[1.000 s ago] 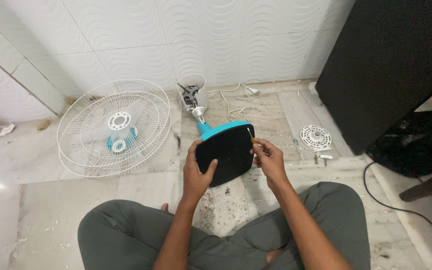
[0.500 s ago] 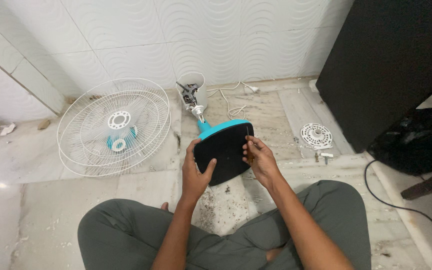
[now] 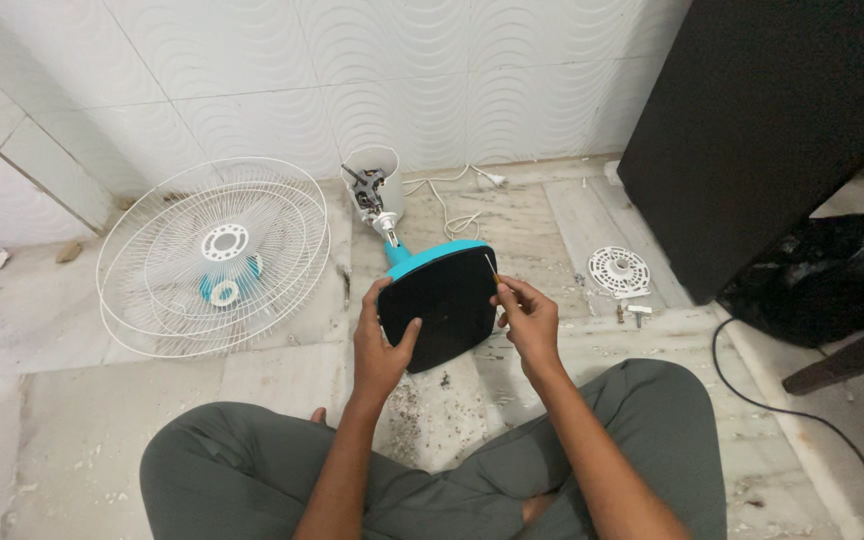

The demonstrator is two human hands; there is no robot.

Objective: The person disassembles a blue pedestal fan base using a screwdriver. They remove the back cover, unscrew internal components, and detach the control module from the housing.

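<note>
I sit cross-legged on the floor with a fan base (image 3: pixel 445 305) tipped up toward me, its flat black underside facing me and a teal rim along the top. My left hand (image 3: pixel 382 345) grips the base's left edge, thumb on the black face. My right hand (image 3: pixel 528 320) is at the base's right edge, pinching a thin white stick-like tool (image 3: pixel 492 270) that points up at the upper right corner. Beyond the base, its teal stem leads to the bare fan motor (image 3: pixel 373 192) in a white housing.
Stacked white wire fan guards (image 3: pixel 214 255) with a teal hub lie on the floor to the left. A white cord (image 3: pixel 452 195) runs along the tiled wall. A small round white plate (image 3: pixel 619 269) and screws lie right, beside a black cabinet (image 3: pixel 772 130). Debris dots the floor in front of my legs.
My right hand shifted slightly left along the base's right edge, then back with the thin tool raised at the corner. The left hand and the base stayed almost still.
</note>
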